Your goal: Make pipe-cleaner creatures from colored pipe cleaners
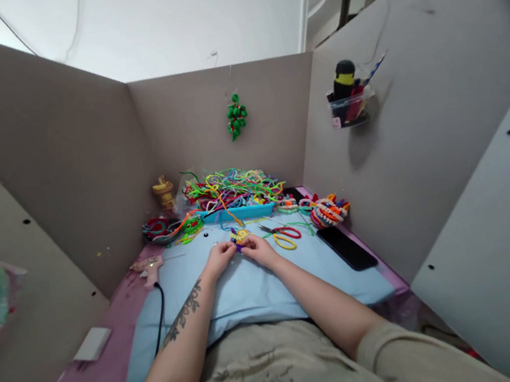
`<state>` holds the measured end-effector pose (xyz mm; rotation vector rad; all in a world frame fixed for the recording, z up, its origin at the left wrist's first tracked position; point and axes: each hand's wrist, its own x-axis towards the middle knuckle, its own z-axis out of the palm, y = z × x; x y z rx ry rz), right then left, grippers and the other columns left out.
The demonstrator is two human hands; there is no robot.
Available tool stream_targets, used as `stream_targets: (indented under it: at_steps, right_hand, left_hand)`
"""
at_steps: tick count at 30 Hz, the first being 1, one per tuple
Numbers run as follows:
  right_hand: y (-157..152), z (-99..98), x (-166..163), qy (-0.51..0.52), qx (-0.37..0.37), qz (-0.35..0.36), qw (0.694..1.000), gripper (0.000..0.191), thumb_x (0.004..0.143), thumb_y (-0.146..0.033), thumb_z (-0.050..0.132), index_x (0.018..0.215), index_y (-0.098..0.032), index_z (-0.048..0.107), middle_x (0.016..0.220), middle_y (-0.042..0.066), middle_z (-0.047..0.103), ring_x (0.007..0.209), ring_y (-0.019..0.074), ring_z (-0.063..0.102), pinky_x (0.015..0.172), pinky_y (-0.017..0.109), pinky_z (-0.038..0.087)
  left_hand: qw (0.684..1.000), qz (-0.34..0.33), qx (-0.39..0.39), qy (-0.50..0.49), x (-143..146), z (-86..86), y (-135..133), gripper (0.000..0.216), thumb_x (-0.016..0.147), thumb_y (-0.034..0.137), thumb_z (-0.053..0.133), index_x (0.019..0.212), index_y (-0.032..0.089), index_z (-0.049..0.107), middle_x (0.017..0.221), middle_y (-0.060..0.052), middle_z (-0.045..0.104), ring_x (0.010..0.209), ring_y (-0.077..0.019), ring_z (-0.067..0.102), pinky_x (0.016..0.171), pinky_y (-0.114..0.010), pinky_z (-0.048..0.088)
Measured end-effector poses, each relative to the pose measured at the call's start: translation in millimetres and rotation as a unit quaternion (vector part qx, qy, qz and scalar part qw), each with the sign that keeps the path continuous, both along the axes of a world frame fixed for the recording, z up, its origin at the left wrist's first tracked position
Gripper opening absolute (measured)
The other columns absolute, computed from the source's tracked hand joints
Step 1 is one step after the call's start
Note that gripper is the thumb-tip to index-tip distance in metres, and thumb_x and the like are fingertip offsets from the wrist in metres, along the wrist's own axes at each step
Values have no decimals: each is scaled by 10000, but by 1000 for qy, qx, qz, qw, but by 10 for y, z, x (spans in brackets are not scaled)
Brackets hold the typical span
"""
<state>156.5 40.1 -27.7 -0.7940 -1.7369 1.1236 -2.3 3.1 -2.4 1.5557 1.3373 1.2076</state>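
My left hand (220, 258) and my right hand (257, 250) meet over the middle of the blue cloth. Between them they pinch a small yellow and purple yarn piece (241, 236), its purple part at the fingertips. Fine detail of it is too small to make out. Right of my right hand lie scissors (285, 236) with one red and one yellow handle loop, blades toward the left. Just beyond the hands, an orange strand (229, 210) trails down from a heap of coloured yarn (234, 184).
The heap fills a blue tray (239, 213) at the back. A pink glue gun (150, 270) with a black cord lies left, near a white box (93, 344). A black phone (346, 247) and an orange-white yarn bundle (326, 211) are right. Grey panels (220, 93) surround the table.
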Motion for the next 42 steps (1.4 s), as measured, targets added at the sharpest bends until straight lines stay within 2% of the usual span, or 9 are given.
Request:
stream_targets:
  at_steps: [11, 20, 29, 42]
  right_hand:
    - [-5, 30, 26, -2, 5, 15, 1000, 124, 704, -264, 594, 787, -177, 566, 553, -42, 527, 486, 96, 464, 477, 208, 351]
    - [-16, 55, 40, -1, 24, 16, 1000, 131, 707, -289, 597, 769, -175, 576, 583, -25, 551, 513, 102, 467, 499, 215, 353]
    - [10, 26, 47, 13, -5, 30, 999, 150, 692, -284, 600, 784, -175, 554, 536, -59, 492, 472, 88, 442, 461, 201, 330]
    - [-35, 125, 45, 32, -44, 40, 998, 148, 674, -277, 616, 754, -183, 534, 505, -68, 482, 437, 80, 430, 431, 188, 330]
  left_hand:
    - [1000, 5, -6, 14, -29, -69, 11, 312, 693, 445, 585, 727, 137, 616, 526, 37, 484, 472, -80, 383, 456, -197, 293]
    - [1000, 2, -2, 27, -25, -32, 0, 292, 707, 423, 576, 735, 135, 613, 540, 37, 495, 474, -76, 384, 465, -197, 307]
    - [1000, 2, -2, 11, -30, -76, 31, 291, 678, 425, 604, 744, 141, 620, 547, 31, 521, 461, -78, 406, 456, -200, 322]
    - [1000, -6, -6, 4, -19, -34, 53, 325, 672, 452, 601, 754, 137, 616, 522, 45, 493, 441, -72, 394, 436, -191, 298]
